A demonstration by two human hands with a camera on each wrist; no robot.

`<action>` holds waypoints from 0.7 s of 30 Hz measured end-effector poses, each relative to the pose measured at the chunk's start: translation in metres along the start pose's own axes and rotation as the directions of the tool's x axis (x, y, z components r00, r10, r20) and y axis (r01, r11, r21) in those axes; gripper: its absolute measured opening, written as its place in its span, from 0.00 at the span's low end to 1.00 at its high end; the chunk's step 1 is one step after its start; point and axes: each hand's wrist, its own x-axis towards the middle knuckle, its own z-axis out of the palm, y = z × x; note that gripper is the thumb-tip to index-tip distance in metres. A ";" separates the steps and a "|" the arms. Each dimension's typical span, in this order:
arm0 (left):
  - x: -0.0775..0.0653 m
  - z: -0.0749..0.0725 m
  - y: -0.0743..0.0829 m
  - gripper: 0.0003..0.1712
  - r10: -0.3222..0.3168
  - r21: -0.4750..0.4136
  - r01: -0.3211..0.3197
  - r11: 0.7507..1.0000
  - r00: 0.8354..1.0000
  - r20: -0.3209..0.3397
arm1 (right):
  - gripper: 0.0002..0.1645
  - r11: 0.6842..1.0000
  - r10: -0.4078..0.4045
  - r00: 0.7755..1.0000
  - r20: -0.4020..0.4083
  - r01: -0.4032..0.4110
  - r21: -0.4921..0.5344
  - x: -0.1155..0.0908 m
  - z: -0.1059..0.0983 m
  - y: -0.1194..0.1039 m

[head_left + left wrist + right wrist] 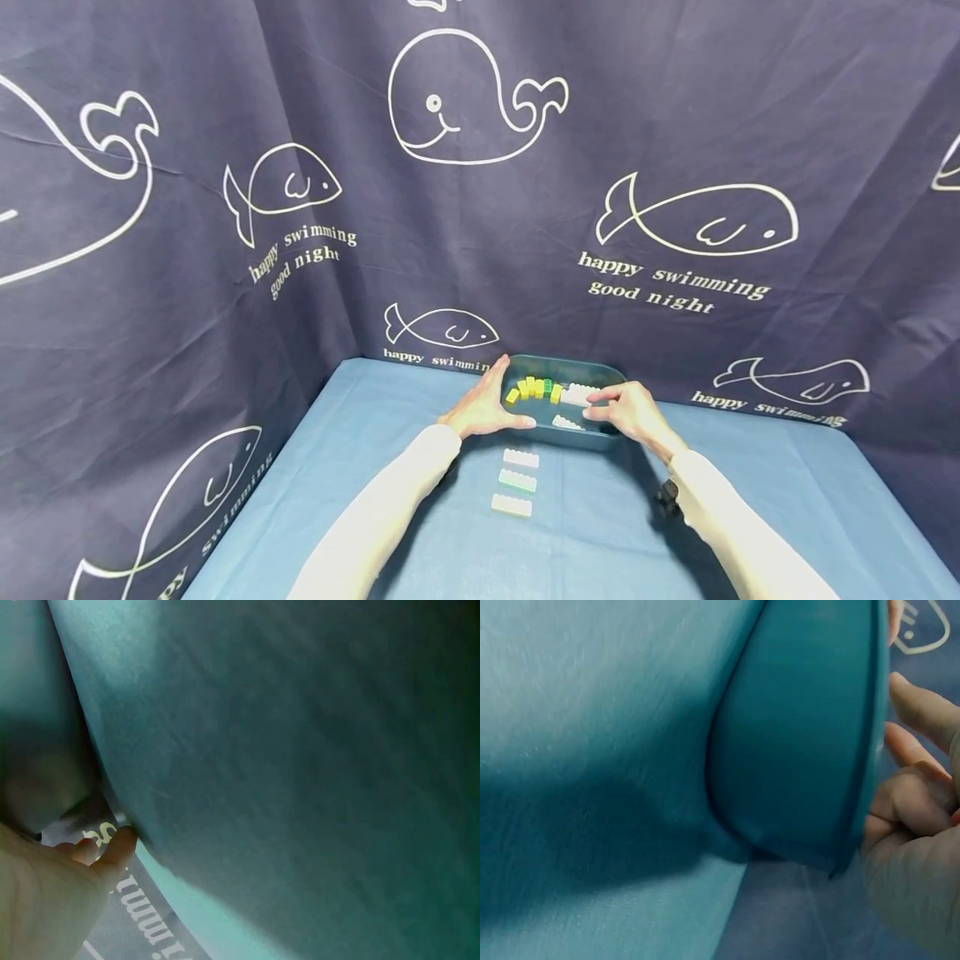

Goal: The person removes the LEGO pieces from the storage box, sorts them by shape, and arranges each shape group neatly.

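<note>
A teal bin (525, 362) with rounded corners stands at the back of the table, toy bricks inside it. My left hand (483, 407) grips the bin's left end, its thumb along the near rim and its fingers at the far corner. Over the bin's right end, my right hand (632, 411) pinches the end of a white toy brick (573, 394) between thumb and fingers. Several yellow bricks (522, 388) and a green brick (547, 386) form a curved row on the left. Another white brick (567, 423) lies near the front wall. The bin's outer wall (802, 735) hides the bricks in the right wrist view.
Three long white bricks lie in a column before the bin: a far one (521, 457), a middle one (517, 480) with a green lower edge, and a near one (512, 505) with a yellowish lower edge. Blue cloth (600, 525) covers the table. Dark fish-print curtains (480, 233) rise behind.
</note>
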 end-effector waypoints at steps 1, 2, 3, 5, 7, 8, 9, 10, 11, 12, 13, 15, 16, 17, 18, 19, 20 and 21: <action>0.000 -0.001 0.001 0.79 0.001 -0.003 -0.001 1.000 1.000 0.000 | 0.18 1.000 0.013 1.000 -0.009 -0.013 -0.002 0.003 0.000 0.002; 0.000 -0.001 0.001 0.79 0.002 -0.005 -0.002 1.000 1.000 -0.001 | 0.18 1.000 0.027 1.000 -0.017 -0.027 0.001 0.006 0.000 0.003; 0.000 -0.001 0.001 0.79 0.000 -0.004 0.000 1.000 1.000 -0.001 | 0.18 0.999 0.044 0.999 -0.024 -0.044 0.004 0.009 0.001 0.003; 0.000 -0.001 0.002 0.79 -0.006 0.000 0.006 1.000 1.000 0.001 | 0.17 0.997 0.075 0.997 -0.037 -0.074 0.005 0.014 0.002 0.003; 0.000 -0.001 0.001 0.79 -0.012 0.005 0.012 1.000 1.000 0.001 | 0.16 0.995 0.093 0.994 -0.049 -0.094 -0.015 0.019 0.004 0.002; 0.000 -0.001 0.001 0.79 -0.015 0.003 0.015 1.000 1.000 0.002 | 0.16 0.995 0.094 0.994 -0.051 -0.096 -0.031 0.022 0.005 0.002; 0.000 0.000 0.001 0.79 -0.017 0.006 0.017 1.000 1.000 0.003 | 0.16 0.994 0.089 0.995 -0.052 -0.092 -0.052 0.024 0.006 0.001; 0.000 0.000 0.001 0.79 -0.017 0.005 0.017 1.000 1.000 0.003 | 0.15 0.994 0.083 0.995 -0.050 -0.087 -0.072 0.026 0.008 0.001; 0.000 0.001 0.000 0.80 -0.017 0.003 0.017 1.000 1.000 0.003 | 0.15 0.992 0.082 0.995 -0.051 -0.086 -0.088 0.028 0.010 0.001; 0.000 0.001 0.000 0.80 -0.018 0.002 0.018 1.000 1.000 0.004 | 0.15 0.991 0.076 0.996 -0.053 -0.081 -0.104 0.030 0.012 0.001; 0.000 0.001 0.000 0.80 -0.018 -0.001 0.018 1.000 1.000 0.005 | 0.15 0.990 0.074 0.996 -0.053 -0.079 -0.118 0.032 0.013 0.001; 0.000 0.001 0.000 0.80 -0.019 0.001 0.019 1.000 1.000 0.004 | 0.15 0.989 0.068 0.997 -0.042 -0.073 -0.131 0.037 0.016 0.002; -0.001 0.001 0.000 0.79 -0.018 -0.001 0.018 1.000 1.000 0.002 | 0.15 0.989 0.054 0.997 -0.053 -0.061 -0.132 0.044 0.020 0.010; 0.000 0.001 0.000 0.79 -0.018 0.000 0.018 1.000 1.000 0.001 | 0.15 0.989 0.057 0.997 -0.047 -0.063 -0.134 0.049 0.021 0.015; 0.000 0.000 0.000 0.79 -0.017 -0.002 0.017 1.000 1.000 0.002 | 0.15 0.988 0.053 0.997 -0.057 -0.061 -0.139 0.057 0.025 0.025; 0.000 0.000 0.000 0.79 -0.017 -0.001 0.017 1.000 1.000 0.003 | 0.15 0.988 0.047 0.998 -0.052 -0.054 -0.147 0.068 0.030 0.038; 0.000 0.000 0.000 0.79 -0.016 -0.001 0.016 1.000 1.000 0.003 | 0.14 0.987 0.041 0.998 -0.051 -0.049 -0.151 0.078 0.035 0.052; 0.001 -0.001 0.001 0.79 -0.017 -0.001 0.017 1.000 1.000 0.005 | 0.12 0.986 0.031 0.998 -0.047 -0.038 -0.161 0.091 0.040 0.068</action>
